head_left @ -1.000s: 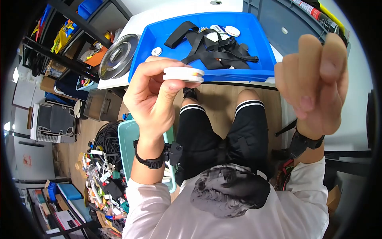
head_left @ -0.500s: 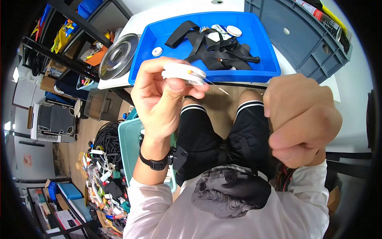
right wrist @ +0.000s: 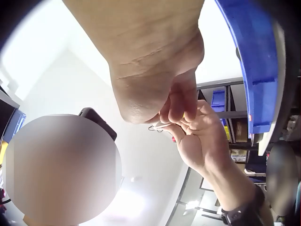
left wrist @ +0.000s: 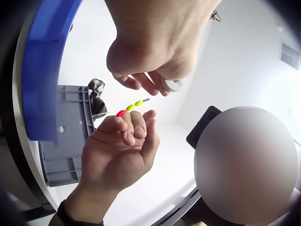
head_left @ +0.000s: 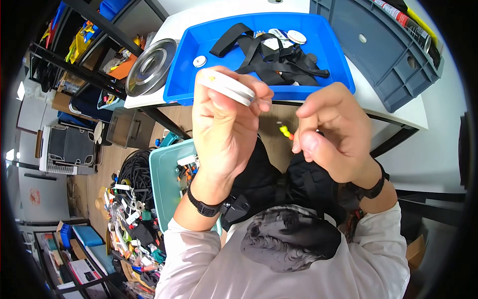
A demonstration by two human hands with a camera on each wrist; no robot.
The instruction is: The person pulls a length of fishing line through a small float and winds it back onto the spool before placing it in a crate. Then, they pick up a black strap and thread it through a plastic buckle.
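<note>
The left hand [head_left: 223, 124] pinches a white spool [head_left: 226, 87] near the blue tray [head_left: 196, 42]. The right hand [head_left: 338, 132] curls beside a yellow-and-red float [head_left: 285, 130] — whether its grip has it, I can't tell.

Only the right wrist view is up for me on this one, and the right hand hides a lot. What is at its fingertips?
Observer: The left wrist view shows a small yellow-green float, its red end at the fingertips of the right hand.
Operator: What does the left hand hold?
Observer: A white reel; the head view shows a groove round its rim.
Operator: I see only the outside of the blue tray. What's inside?
Observer: In the head view, black straps lie in it.
</note>
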